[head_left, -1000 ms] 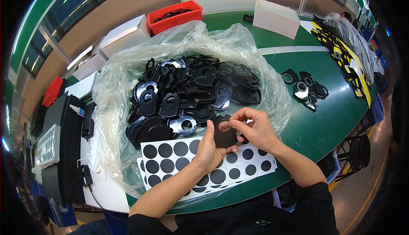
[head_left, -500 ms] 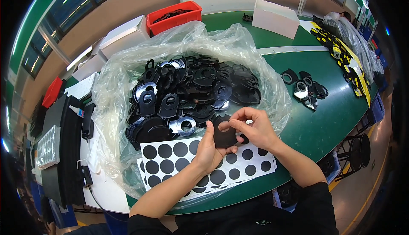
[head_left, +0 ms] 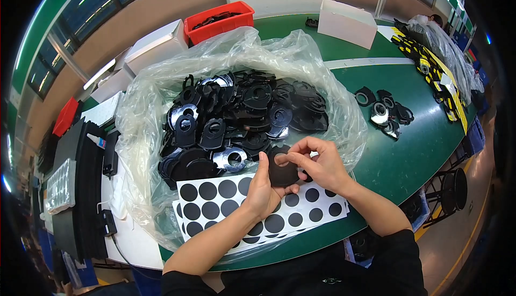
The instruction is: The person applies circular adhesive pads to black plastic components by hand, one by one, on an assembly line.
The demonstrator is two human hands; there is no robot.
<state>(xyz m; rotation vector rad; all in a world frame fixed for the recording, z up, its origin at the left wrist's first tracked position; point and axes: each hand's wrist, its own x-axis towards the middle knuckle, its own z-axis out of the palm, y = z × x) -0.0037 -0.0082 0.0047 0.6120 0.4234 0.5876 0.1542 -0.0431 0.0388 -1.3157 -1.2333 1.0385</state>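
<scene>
My left hand [head_left: 260, 193] holds a flat black plastic plate [head_left: 285, 177] with a round hole, its thumb along the left edge and its fingers beneath. Bent over from the right, my right hand [head_left: 326, 168] has thumb and forefinger closed at the rim of that hole; whether a small piece lies between them is hidden. Under both hands lie white sheets [head_left: 219, 199] of round black stickers, partly covered by my forearms. Just beyond, a heap of similar black plates [head_left: 252, 102], some shiny, rests in an opened clear plastic bag [head_left: 145, 129].
Several loose plates [head_left: 388, 108] lie on the green table [head_left: 398, 172] to the right. Farther right are yellow-and-black parts [head_left: 430, 76]. A red bin [head_left: 220, 23] and white boxes [head_left: 346, 23] stand at the back. A small bottle [head_left: 97, 141] lies at the left.
The right thumb and forefinger have shifted slightly left at the plate's hole. Both hands and the plate otherwise keep nearly the same position.
</scene>
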